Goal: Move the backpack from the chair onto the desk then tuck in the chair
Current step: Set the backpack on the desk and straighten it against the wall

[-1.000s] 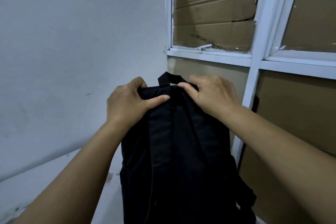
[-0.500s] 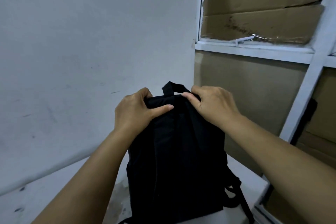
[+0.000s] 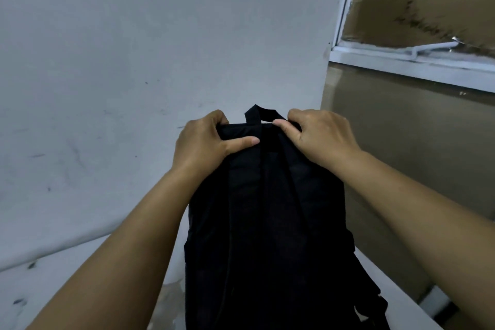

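Observation:
A black backpack (image 3: 267, 236) stands upright in the middle of the view, its back panel and straps towards me, its carry loop sticking up at the top. My left hand (image 3: 206, 142) grips the top edge on the left, thumb across the fabric. My right hand (image 3: 318, 136) grips the top edge on the right, beside the loop. The bag's lower part is over the white desk (image 3: 67, 284); its base is out of frame, so I cannot tell if it rests there. The chair is out of view.
A pale wall (image 3: 134, 61) rises right behind the desk. On the right is a white window frame (image 3: 412, 61) with cardboard (image 3: 417, 8) behind the glass and a brown panel (image 3: 401, 155) below it. The desk surface has dark scuffs.
The view has swung left and slightly down, so the window slid to the right and more wall and desk show. Both hands keep the same grip on the backpack's top.

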